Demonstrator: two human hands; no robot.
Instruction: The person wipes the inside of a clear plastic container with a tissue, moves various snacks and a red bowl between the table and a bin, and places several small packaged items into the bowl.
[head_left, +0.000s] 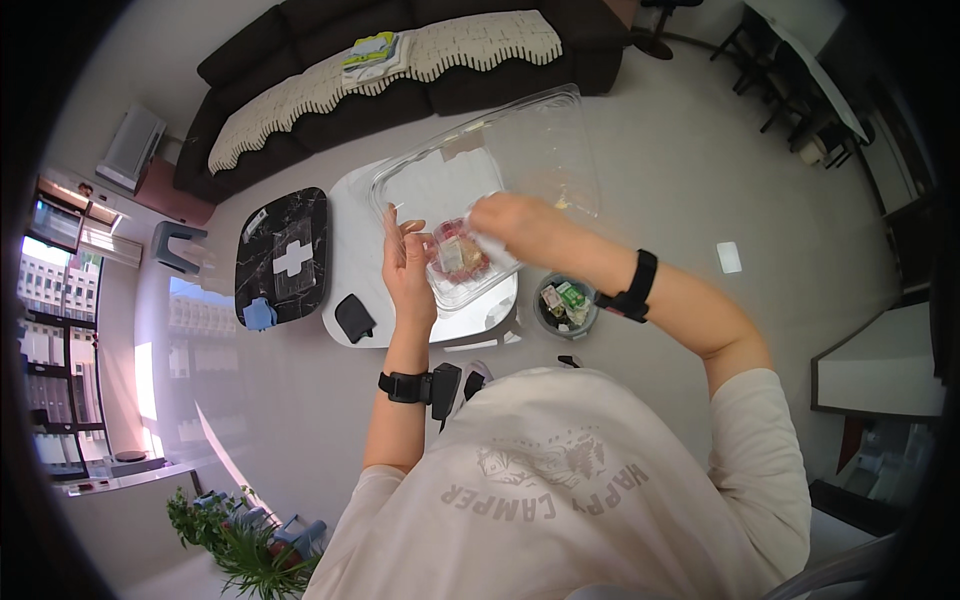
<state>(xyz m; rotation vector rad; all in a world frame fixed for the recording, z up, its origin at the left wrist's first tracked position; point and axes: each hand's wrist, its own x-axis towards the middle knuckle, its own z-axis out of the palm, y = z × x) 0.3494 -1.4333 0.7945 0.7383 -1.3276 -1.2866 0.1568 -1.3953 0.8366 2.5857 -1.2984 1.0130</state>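
Observation:
A large clear plastic container (555, 142), shallow and see-through, is held tilted above the white table. My left hand (409, 262) grips its left rim, thumb and fingers spread along the edge. In my right hand (510, 221) is a white tissue or cloth (493, 246), bunched against or just above the plastic; blur hides whether they touch. Between my hands shows a smaller clear pack (459, 255) with red and tan contents and a pale label. Whether it lies in the large container or behind it, I cannot tell.
The white table (352, 262) bears a black pouch (354, 319). A black marble-patterned table (300, 217) on the left carries a clear box (293, 259) and a blue cloth (259, 314). Near my right forearm stands a filled waste bin (566, 304). A dark sofa (480, 90) lies beyond.

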